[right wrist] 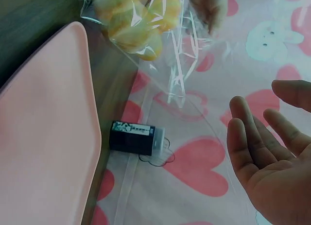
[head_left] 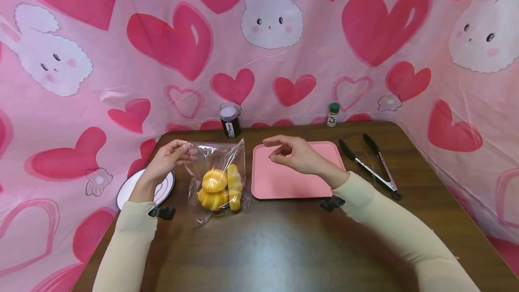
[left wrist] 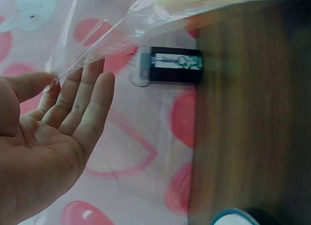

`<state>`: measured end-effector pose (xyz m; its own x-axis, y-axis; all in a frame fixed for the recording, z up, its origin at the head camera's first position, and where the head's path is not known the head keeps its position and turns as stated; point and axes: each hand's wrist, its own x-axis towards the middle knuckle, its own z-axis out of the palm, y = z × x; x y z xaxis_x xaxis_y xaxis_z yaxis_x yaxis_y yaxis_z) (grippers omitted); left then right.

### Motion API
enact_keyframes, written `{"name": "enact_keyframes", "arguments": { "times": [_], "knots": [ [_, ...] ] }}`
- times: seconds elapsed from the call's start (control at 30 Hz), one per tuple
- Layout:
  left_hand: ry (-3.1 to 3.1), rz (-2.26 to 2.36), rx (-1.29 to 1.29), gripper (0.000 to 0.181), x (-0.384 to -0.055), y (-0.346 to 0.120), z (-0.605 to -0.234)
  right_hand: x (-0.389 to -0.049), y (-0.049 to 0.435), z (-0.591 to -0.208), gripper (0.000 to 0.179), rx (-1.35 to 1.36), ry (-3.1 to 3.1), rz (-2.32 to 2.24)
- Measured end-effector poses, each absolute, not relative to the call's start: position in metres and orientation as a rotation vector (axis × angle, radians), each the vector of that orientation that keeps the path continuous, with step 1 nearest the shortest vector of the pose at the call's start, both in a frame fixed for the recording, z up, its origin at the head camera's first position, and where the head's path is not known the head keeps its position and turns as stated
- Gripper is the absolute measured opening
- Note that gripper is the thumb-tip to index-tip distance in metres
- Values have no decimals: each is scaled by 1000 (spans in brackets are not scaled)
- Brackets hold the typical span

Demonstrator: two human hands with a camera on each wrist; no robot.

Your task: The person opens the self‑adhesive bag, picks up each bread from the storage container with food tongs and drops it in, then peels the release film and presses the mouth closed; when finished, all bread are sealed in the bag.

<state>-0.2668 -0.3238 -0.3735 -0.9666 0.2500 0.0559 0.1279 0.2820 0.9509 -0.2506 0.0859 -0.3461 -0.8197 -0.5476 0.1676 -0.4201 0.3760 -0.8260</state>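
My left hand (head_left: pixel 168 159) pinches the top left corner of a clear plastic bag (head_left: pixel 198 166) between thumb and index finger; the left wrist view shows this pinch, with the other fingers extended. Inside the bag are yellow-orange bread pieces: a round bun (head_left: pixel 215 180), a larger ridged roll (head_left: pixel 211 199) beneath it and a long twisted one (head_left: pixel 234 187). My right hand (head_left: pixel 293 154) hovers over the pink tray (head_left: pixel 300 184), apart from the bag. Its fingers are loosely bent and hold nothing, as the right wrist view (right wrist: pixel 272 157) also shows.
A white plate (head_left: pixel 165 188) with a dark rim lies left, partly behind my left forearm. At the back stand a dark jar (head_left: pixel 230 123) with a pale lid and a green-capped shaker (head_left: pixel 333 115). Metal tongs (head_left: pixel 377 172) with black tips lie right of the tray.
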Motion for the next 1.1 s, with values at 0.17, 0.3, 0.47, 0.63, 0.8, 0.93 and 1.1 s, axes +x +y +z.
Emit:
{"name": "enact_keyframes", "arguments": {
  "times": [0.17, 0.3, 0.47, 0.63, 0.8, 0.93, 1.1],
  "knots": [
    [2393, 1807, 290, 38, -279, -319, -382, -252, 93, -346, 45, -882, 2504, -1465],
    [2428, 1766, 224, 42, -287, -314, -391, -252, 101, -347, 45, -877, 2517, -1467],
    [2426, 1685, 216, 58, -294, -308, -403, -252, 112, -350, 43, -841, 2536, -1465],
    [2511, 1464, 225, 102, -294, -305, -411, -253, 122, -352, 43, -820, 2545, -1468],
    [2645, 1218, 203, 109, -291, -299, -411, -254, 131, -354, 42, -810, 2545, -1459],
    [2688, 1050, 211, 100, -290, -297, -411, -256, 137, -354, 42, -790, 2567, -1439],
    [2730, 978, 275, 95, -293, -296, -412, -258, 146, -353, 41, -774, 2623, -1406]
  ]
}}
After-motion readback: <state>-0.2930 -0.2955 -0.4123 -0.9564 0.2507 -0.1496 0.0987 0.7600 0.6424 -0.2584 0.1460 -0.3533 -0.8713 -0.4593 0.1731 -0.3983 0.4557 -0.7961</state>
